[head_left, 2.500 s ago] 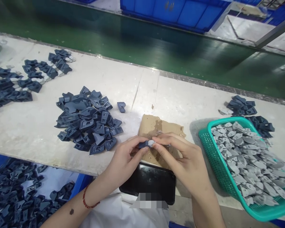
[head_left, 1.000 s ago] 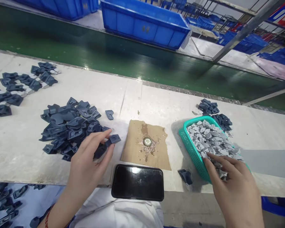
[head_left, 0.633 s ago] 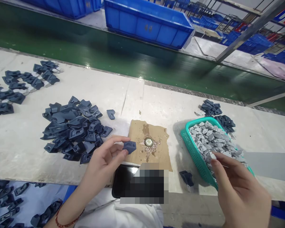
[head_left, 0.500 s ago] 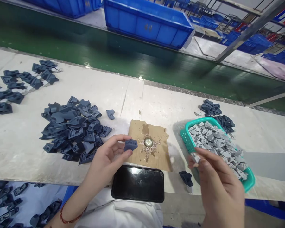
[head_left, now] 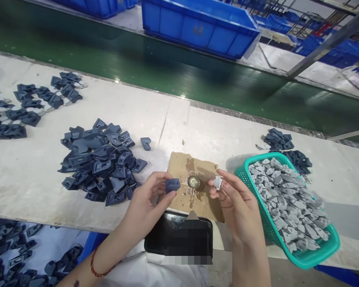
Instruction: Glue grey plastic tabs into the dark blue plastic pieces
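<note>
Between the thumb and fingers of my left hand [head_left: 151, 199] is a dark blue plastic part [head_left: 172, 184] with a recess in its face. My right hand [head_left: 237, 199] pinches a small light grey piece [head_left: 217, 183] by its edges. The two parts are apart, on either side of a small round cap [head_left: 194, 181] that holds a shiny liquid. This cap sits on a stained piece of brown cardboard [head_left: 179, 161]. Left of my left hand lies a heap of dark blue parts [head_left: 98, 155]. A green basket [head_left: 242, 179] full of grey pieces [head_left: 287, 199] stands right of my right hand.
A black phone [head_left: 158, 235], partly pixelated, lies at the table's near edge. More blue parts [head_left: 48, 95] are at far left and behind the basket [head_left: 278, 139]. Blue crates [head_left: 197, 30] stand beyond the green strip [head_left: 131, 63]. Below left, a bin holds more blue parts [head_left: 12, 251].
My right hand has moved left from the basket's edge to beside the cap, carrying the grey piece. My left hand still holds the blue part close by. The view has shifted slightly.
</note>
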A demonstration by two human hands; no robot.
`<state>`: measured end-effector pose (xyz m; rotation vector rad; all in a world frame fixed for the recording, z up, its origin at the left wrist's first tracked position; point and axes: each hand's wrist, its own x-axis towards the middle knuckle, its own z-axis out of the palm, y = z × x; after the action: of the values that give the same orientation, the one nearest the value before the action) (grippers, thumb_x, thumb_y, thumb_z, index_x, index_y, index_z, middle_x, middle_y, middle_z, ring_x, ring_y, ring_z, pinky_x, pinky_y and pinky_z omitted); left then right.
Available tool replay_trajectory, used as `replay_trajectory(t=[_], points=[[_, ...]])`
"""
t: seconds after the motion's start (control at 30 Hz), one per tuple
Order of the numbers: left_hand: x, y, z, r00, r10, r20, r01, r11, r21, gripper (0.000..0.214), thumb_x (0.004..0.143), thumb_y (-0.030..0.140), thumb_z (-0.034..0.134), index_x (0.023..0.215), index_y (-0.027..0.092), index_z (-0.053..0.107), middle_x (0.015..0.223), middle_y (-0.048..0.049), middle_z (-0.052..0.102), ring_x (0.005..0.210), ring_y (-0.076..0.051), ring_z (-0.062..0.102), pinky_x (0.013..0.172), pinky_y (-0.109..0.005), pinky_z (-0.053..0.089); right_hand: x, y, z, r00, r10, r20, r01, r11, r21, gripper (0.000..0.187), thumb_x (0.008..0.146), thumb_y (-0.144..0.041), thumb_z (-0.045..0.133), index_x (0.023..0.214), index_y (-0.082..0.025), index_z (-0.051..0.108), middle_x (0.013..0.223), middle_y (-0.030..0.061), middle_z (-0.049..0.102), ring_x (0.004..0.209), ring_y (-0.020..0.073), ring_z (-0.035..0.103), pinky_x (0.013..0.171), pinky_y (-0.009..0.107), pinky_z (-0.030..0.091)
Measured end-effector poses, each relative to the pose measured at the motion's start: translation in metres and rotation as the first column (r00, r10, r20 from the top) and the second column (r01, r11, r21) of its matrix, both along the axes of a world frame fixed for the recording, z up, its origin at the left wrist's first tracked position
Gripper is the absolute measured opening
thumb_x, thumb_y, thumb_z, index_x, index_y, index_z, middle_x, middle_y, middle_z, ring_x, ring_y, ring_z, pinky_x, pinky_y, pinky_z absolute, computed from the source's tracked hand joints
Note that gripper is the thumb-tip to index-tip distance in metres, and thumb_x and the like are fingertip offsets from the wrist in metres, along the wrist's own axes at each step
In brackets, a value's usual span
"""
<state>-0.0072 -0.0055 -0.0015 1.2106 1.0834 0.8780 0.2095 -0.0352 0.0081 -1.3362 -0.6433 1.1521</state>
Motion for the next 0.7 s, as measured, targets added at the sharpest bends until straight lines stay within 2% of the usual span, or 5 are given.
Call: replay_trajectory(t=[0.17, 0.27, 0.37, 0.57, 0.7], points=[[-0.001, -0.001, -0.001, 0.999, -0.025, -0.041, 0.026, 0.999, 0.021, 0.026, 0.094, 0.025, 0.068, 0.119, 0.028, 0.063, 0.112, -0.0005, 0.075, 0.101, -0.015, 0.071, 0.089, -0.025, 0.058, 0.008, 0.003, -0.01, 0.98, -0.003, 0.2, 0.0, 1.0, 0.012, 0.015, 0.085, -0.035, 0.082, 0.099, -0.027, 0.082, 0.093, 0.0043, 0.082, 0.085, 0.0168, 0.075, 0.078, 0.027, 0.06], [-0.002, -0.001, -0.001, 0.996, -0.057, -0.061, 0.061, 0.996, 0.063, 0.019, 0.095, 0.025, 0.067, 0.113, 0.028, 0.069, 0.111, 0.0002, 0.075, 0.101, -0.015, 0.071, 0.091, -0.025, 0.057, 0.006, 0.001, -0.013, 0.936, -0.019, 0.351, 0.002, 0.999, 0.048, 0.016, 0.086, -0.031, 0.082, 0.1, -0.026, 0.081, 0.099, 0.0052, 0.082, 0.089, 0.0186, 0.076, 0.08, 0.028, 0.06], [-0.002, -0.001, -0.001, 0.997, -0.047, -0.069, 0.052, 0.996, 0.076, 0.021, 0.094, 0.026, 0.069, 0.115, 0.027, 0.07, 0.112, -0.0007, 0.075, 0.102, -0.016, 0.071, 0.093, -0.027, 0.057, 0.0, -0.004, -0.016, 0.878, -0.031, 0.478, -0.012, 0.996, 0.086, 0.018, 0.087, -0.029, 0.08, 0.104, -0.025, 0.08, 0.106, 0.0064, 0.081, 0.092, 0.0207, 0.076, 0.082, 0.032, 0.061], [0.001, -0.001, 0.003, 0.999, -0.022, -0.039, 0.025, 0.997, 0.069, 0.018, 0.092, 0.024, 0.071, 0.11, 0.025, 0.071, 0.11, -0.0014, 0.077, 0.099, -0.016, 0.073, 0.092, -0.026, 0.059, -0.006, -0.006, -0.013, 0.761, 0.052, 0.646, -0.16, 0.981, 0.109, 0.014, 0.093, -0.023, 0.071, 0.105, -0.026, 0.079, 0.11, 0.006, 0.079, 0.106, 0.0238, 0.072, 0.095, 0.039, 0.058], [0.0, -0.001, 0.006, 0.997, 0.005, -0.081, 0.003, 0.995, 0.104, 0.019, 0.089, 0.02, 0.072, 0.108, 0.023, 0.07, 0.105, -0.0016, 0.077, 0.093, -0.016, 0.073, 0.087, -0.026, 0.059, -0.007, -0.004, -0.01, 0.667, 0.094, 0.739, -0.25, 0.963, 0.104, 0.014, 0.095, -0.02, 0.068, 0.105, -0.026, 0.077, 0.11, 0.0063, 0.078, 0.105, 0.0233, 0.072, 0.093, 0.039, 0.057]])
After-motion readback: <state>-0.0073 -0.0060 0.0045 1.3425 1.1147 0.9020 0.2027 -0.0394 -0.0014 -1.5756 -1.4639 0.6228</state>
